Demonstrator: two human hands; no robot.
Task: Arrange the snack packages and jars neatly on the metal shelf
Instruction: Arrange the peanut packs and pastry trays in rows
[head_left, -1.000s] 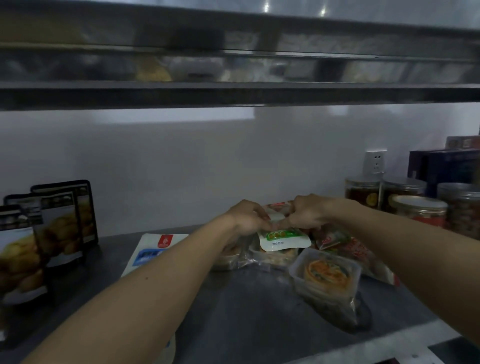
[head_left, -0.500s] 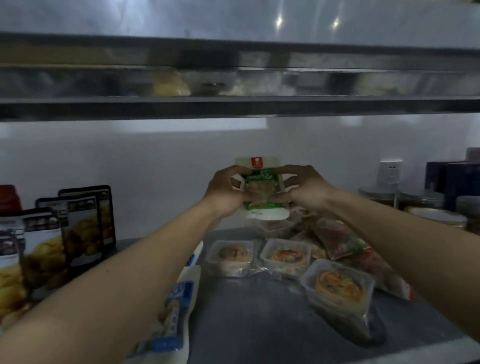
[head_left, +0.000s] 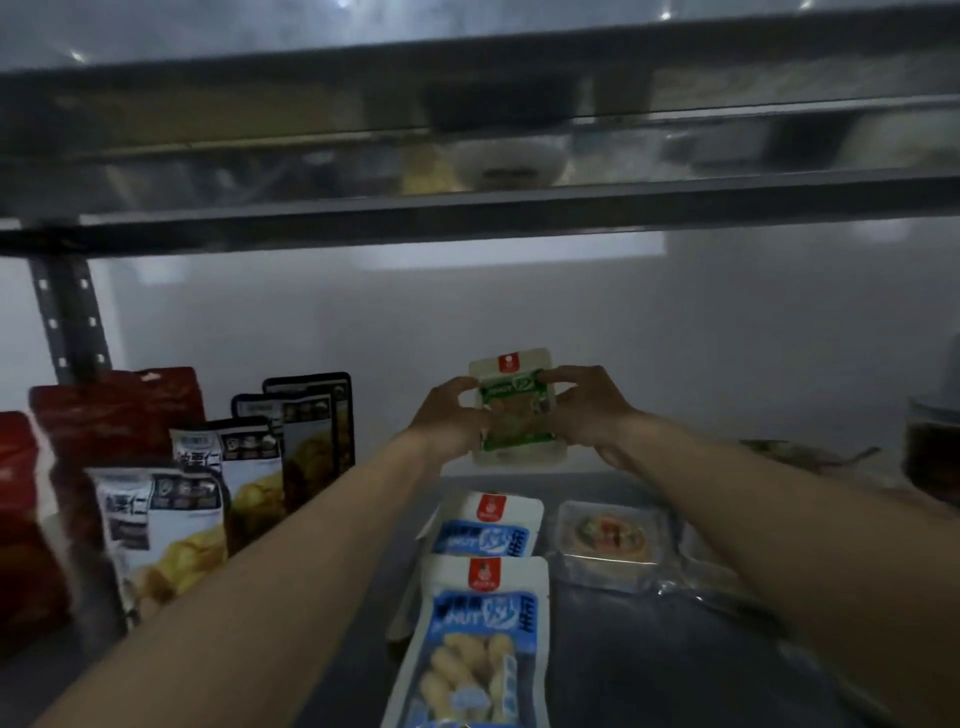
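A white snack pack with a green label (head_left: 514, 410) stands upright at the back of the grey metal shelf (head_left: 649, 670), close to the wall. My left hand (head_left: 449, 418) grips its left edge and my right hand (head_left: 584, 410) grips its right edge. In front of it two white-and-blue packs lie flat in a row, one (head_left: 491, 527) behind the other (head_left: 480, 639). A clear tray pack with an orange pastry (head_left: 610, 538) lies to their right.
Black-and-white standing pouches (head_left: 249, 467) and red bags (head_left: 117, 421) fill the left side. A dark jar (head_left: 932, 452) and loose wrapped packs (head_left: 800, 452) sit at the right. An upper shelf (head_left: 467, 208) runs overhead; its perforated post (head_left: 70, 317) stands at the left.
Both hands lifted the green-label pack from the pile and carried it left and back toward the wall, standing it upright. The view swung left, so the jars slid out to the right.
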